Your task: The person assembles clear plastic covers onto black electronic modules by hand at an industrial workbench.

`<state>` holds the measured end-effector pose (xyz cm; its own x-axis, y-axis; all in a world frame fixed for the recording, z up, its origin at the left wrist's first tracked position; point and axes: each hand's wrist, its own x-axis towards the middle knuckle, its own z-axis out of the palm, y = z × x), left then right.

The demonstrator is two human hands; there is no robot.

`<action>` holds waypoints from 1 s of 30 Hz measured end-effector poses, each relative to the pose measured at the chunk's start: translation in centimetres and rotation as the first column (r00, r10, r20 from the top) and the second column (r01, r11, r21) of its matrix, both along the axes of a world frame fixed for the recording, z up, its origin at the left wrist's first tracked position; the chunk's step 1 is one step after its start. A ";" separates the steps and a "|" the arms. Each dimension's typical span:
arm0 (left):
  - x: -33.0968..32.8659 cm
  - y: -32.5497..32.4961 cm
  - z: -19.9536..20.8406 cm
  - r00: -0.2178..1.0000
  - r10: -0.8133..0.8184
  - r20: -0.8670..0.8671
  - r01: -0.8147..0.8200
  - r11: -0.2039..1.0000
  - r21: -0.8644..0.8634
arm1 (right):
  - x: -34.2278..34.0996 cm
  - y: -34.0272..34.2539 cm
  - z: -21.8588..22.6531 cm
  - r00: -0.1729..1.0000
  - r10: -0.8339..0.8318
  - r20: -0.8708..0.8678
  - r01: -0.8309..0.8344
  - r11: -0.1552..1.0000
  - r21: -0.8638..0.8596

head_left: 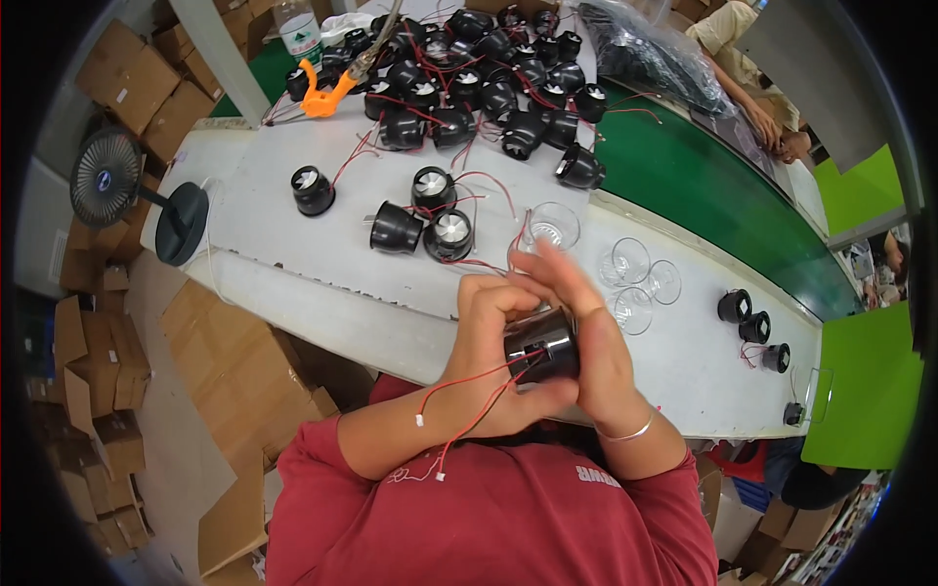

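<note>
A black cup-shaped motor housing [547, 342] is held in front of my chest, tilted on its side. My left hand [489, 317] wraps round it from the left, the thumb beneath. Against its right end presses the palm of my right hand [603, 356], fingers stretched and slightly blurred. Two red and dark wire leads with small white plugs hang from the housing over my left wrist. Just beyond my hands stand several clear cups [630, 310]. Left of them are black housings with white fan blades [451, 230], one lying on its side [396, 229].
A heap of wired black housings [469, 88] covers the table's far side, beside an orange-handled hanging tool [327, 98] and a bottle [299, 34]. Further housings [754, 325] stand right. A green belt [703, 186] runs behind; another person's hands [777, 137] are beyond. Left is a fan [182, 225].
</note>
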<state>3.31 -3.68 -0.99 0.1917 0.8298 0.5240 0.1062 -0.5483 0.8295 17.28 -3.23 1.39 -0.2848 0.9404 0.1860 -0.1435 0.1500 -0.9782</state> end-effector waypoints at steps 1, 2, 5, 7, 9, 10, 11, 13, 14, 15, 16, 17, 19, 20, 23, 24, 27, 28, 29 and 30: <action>0.1 -0.1 -0.3 0.989 -0.067 0.134 0.090 0.981 -0.170 | 0.8 0.5 -0.5 0.995 0.024 -0.092 -0.034 0.994 -0.107; 0.2 -0.4 -0.5 0.958 -0.103 0.269 0.190 0.927 -0.323 | 1.6 0.7 -0.1 0.976 0.087 -0.201 -0.123 0.977 -0.173; 0.2 0.0 -0.3 0.804 0.007 0.595 0.344 0.810 -0.475 | 3.6 0.0 1.4 0.969 0.184 -0.167 -0.212 0.961 -0.176; 0.4 0.2 0.2 0.715 0.075 0.696 0.449 0.713 -0.538 | 4.3 -0.3 1.7 0.974 0.221 -0.037 -0.224 0.964 -0.140; 0.8 0.3 0.6 0.623 0.123 0.773 0.550 0.633 -0.544 | 4.6 -0.6 1.4 0.979 0.180 0.091 -0.180 0.984 -0.007; 1.1 0.3 0.8 0.612 0.150 0.776 0.560 0.611 -0.560 | 4.8 -0.5 1.2 0.969 0.126 0.212 -0.154 0.980 0.124; 1.3 0.3 0.8 0.615 0.148 0.775 0.558 0.613 -0.560 | 5.0 -0.2 0.9 0.960 0.106 0.259 -0.156 0.971 0.181; 1.7 0.2 0.4 0.668 0.097 0.738 0.471 0.713 -0.520 | 5.5 -0.1 2.0 0.960 0.123 0.251 -0.152 0.983 0.102; 1.5 0.5 -0.1 0.823 0.009 0.567 0.323 0.815 -0.481 | 5.6 0.2 2.4 0.960 0.142 0.240 -0.152 0.988 0.020; 1.4 0.4 -0.2 0.838 -0.036 0.545 0.345 0.809 -0.476 | 5.8 0.9 2.4 0.933 0.098 0.346 -0.127 0.990 0.061; 1.4 0.4 -0.1 0.851 -0.078 0.520 0.362 0.804 -0.472 | 6.4 1.8 3.2 0.892 0.094 0.442 -0.176 0.973 0.147; 1.2 0.9 -0.3 0.825 -0.111 0.554 0.410 0.793 -0.451 | 6.9 2.9 4.3 0.843 0.084 0.531 -0.239 0.944 0.230; 0.1 1.7 0.7 0.887 -0.029 0.460 0.215 0.909 -0.357 | 8.8 7.2 3.6 0.873 -0.202 0.444 0.043 0.939 0.341; -1.6 2.7 0.1 0.980 0.092 0.175 -0.046 0.968 -0.248 | 10.1 10.4 3.6 0.854 -0.395 0.340 0.306 0.908 0.288; -5.7 5.2 -0.3 0.714 0.602 -0.357 -0.571 0.796 0.201 | 20.2 20.8 -2.7 0.181 -0.856 0.484 0.477 0.507 0.718; -7.0 5.7 -0.4 0.680 0.591 -0.434 -0.552 0.802 0.226 | 23.4 22.7 -5.2 0.045 -0.808 0.587 0.513 0.523 0.680; -10.2 6.9 -2.9 0.719 0.452 -0.527 -0.486 0.870 0.083 | 26.2 24.6 -9.8 -0.006 -0.631 0.776 0.579 0.630 0.517; -10.5 7.0 -3.4 0.766 0.388 -0.512 -0.481 0.875 -0.056 | 25.6 24.7 -10.0 0.011 -0.557 0.831 0.629 0.649 0.427; -10.8 7.4 -4.1 0.762 0.396 -0.513 -0.487 0.872 -0.049 | 25.3 24.6 -10.0 0.026 -0.479 0.877 0.680 0.652 0.336; -11.7 7.3 -4.9 0.722 0.422 -0.549 -0.509 0.861 -0.008 | 21.5 24.0 -8.3 -0.241 -0.444 0.863 0.627 0.608 0.487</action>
